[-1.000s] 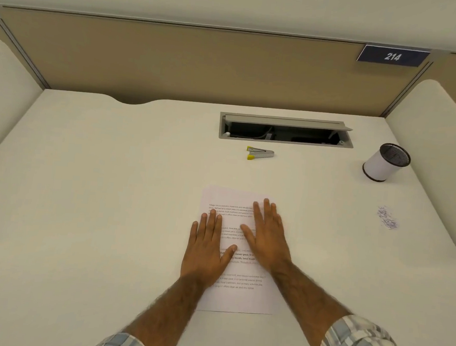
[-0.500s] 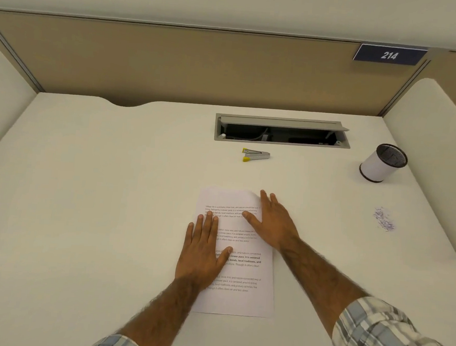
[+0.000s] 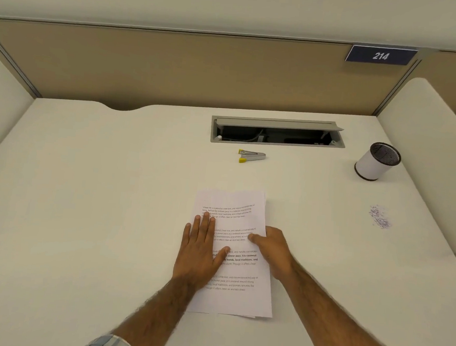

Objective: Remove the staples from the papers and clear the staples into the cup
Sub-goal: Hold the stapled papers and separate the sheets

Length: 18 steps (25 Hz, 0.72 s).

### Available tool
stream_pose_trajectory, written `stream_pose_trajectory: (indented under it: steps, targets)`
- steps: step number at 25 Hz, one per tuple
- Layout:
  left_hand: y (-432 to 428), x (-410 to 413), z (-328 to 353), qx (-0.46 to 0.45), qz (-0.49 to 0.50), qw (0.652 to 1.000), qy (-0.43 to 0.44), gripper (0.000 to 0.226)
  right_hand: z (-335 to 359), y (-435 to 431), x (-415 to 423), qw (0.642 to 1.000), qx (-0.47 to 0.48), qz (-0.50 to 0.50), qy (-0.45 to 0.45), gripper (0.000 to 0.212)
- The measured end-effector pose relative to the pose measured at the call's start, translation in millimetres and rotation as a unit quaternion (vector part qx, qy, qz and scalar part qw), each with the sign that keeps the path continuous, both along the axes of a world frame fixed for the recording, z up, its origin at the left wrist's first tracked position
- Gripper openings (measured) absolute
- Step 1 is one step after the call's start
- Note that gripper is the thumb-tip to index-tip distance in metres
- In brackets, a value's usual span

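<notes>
— What has changed nearest the person?
— The left hand (image 3: 201,250) lies flat as before, fingers straight, pressing the stack of white printed paper sheets (image 3: 238,274) onto the white desk (image 3: 81,216). The right hand (image 3: 272,251) has slid back from the stack's upper right to its right edge. Its fingers are now curled, thumb on top, pinching that edge.
— And the count?
— Two hands and one stack, with a second sheet peeking out at its near edge. Farther right, well apart from the papers, lies one small heap of purplish loose staples (image 3: 380,217). Beyond the stack lies one silver staple remover with yellow tips (image 3: 251,157), untouched. Beyond the heap, one white cylindrical cup with a dark mesh inside (image 3: 372,163) stands upright. At the back are one grey cable slot (image 3: 277,133) and one dark blue plate reading 214 (image 3: 380,56).
</notes>
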<state>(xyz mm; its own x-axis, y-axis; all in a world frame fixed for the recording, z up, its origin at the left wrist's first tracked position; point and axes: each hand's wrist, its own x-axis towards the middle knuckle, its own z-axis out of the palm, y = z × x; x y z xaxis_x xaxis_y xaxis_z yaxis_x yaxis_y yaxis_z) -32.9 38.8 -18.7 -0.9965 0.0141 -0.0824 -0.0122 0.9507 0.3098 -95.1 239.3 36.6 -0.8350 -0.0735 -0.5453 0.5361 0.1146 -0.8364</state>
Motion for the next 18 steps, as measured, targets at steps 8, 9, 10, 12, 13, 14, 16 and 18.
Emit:
stream_pose_trajectory:
  steps: [8, 9, 10, 12, 13, 14, 16, 18]
  targets:
    - [-26, -37, 86, 0.539, 0.170, 0.824, -0.040, 0.062, 49, 30, -9, 0.982, -0.185, 0.016, 0.029, 0.037]
    - [-27, -41, 91, 0.610, 0.179, 0.768, -0.079, 0.053, 54, 32, -11, 0.982, -0.185, 0.012, 0.034, 0.038]
    - [-27, -44, 94, 0.660, 0.184, 0.720, -0.112, 0.049, 59, 34, -14, 0.983, -0.181, 0.009, 0.040, 0.038]
    - [-27, -47, 100, 0.689, 0.169, 0.689, -0.145, 0.046, 67, 34, -19, 0.985, -0.166, 0.011, 0.049, 0.038]
    - [-24, -49, 104, 0.679, 0.158, 0.702, -0.146, 0.045, 72, 33, -20, 0.987, -0.153, 0.019, 0.054, 0.038]
    - [-20, -50, 110, 0.659, 0.152, 0.724, -0.136, 0.041, 78, 31, -21, 0.988, -0.137, 0.025, 0.061, 0.038]
    - [-9, -52, 127, 0.616, 0.158, 0.767, -0.083, 0.028, 92, 25, -23, 0.990, -0.103, 0.021, 0.093, 0.036]
    - [1, -53, 146, 0.601, 0.153, 0.784, -0.019, 0.021, 108, 20, -23, 0.986, -0.074, -0.002, 0.148, 0.032]
